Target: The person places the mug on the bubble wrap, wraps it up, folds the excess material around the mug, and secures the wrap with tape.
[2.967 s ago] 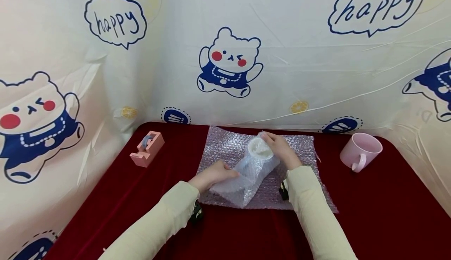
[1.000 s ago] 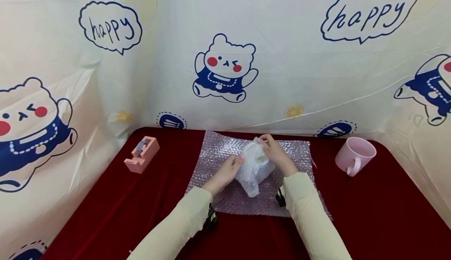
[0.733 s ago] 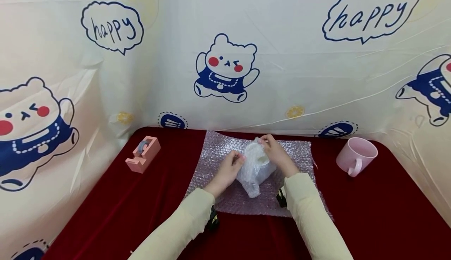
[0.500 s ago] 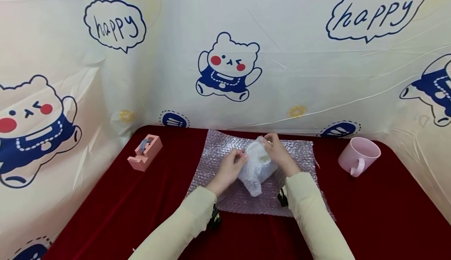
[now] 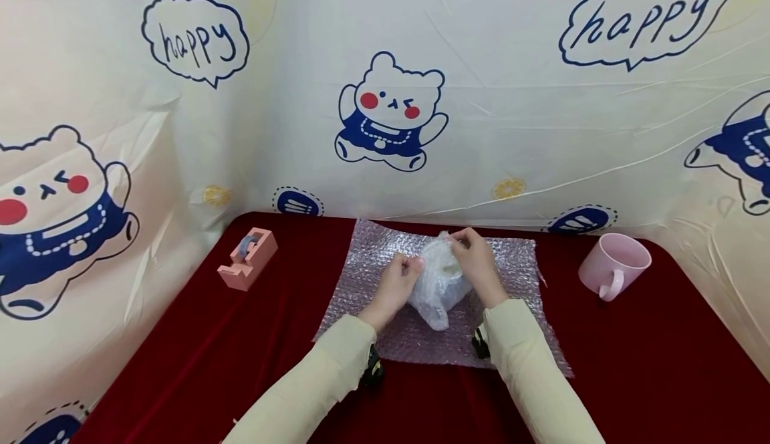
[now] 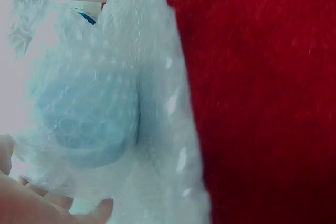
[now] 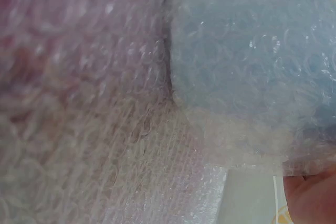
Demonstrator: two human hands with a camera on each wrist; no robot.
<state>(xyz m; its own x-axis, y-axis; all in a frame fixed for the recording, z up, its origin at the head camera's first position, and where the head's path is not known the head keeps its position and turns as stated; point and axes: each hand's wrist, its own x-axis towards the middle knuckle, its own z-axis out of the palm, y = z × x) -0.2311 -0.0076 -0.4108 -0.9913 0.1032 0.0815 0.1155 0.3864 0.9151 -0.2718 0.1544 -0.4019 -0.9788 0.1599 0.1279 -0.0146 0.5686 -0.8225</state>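
Note:
A light-blue cup (image 6: 89, 119) stands wrapped in bubble wrap (image 5: 434, 283), its body showing through the film in both wrist views. In the head view the wrap covers most of the cup's round opening, and a gathered point sticks out toward the person. My left hand (image 5: 398, 282) pinches the wrap at the left of the rim; its fingers (image 6: 58, 203) show at lower left in the left wrist view. At the far right of the rim, my right hand (image 5: 477, 260) pinches the wrap's upper edge. Beneath the cup lies a flat bubble wrap sheet (image 5: 385, 247).
A pink tape dispenser (image 5: 255, 262) with a roll of tape stands at the left on the red cloth (image 5: 198, 337). To the right is a pink mug (image 5: 610, 267), handle toward the person. A printed curtain (image 5: 511, 116) rises behind the table.
The loose flap that my left hand held low at the left is now folded up over the cup. My left hand has risen beside the rim; the right hand stays near the top.

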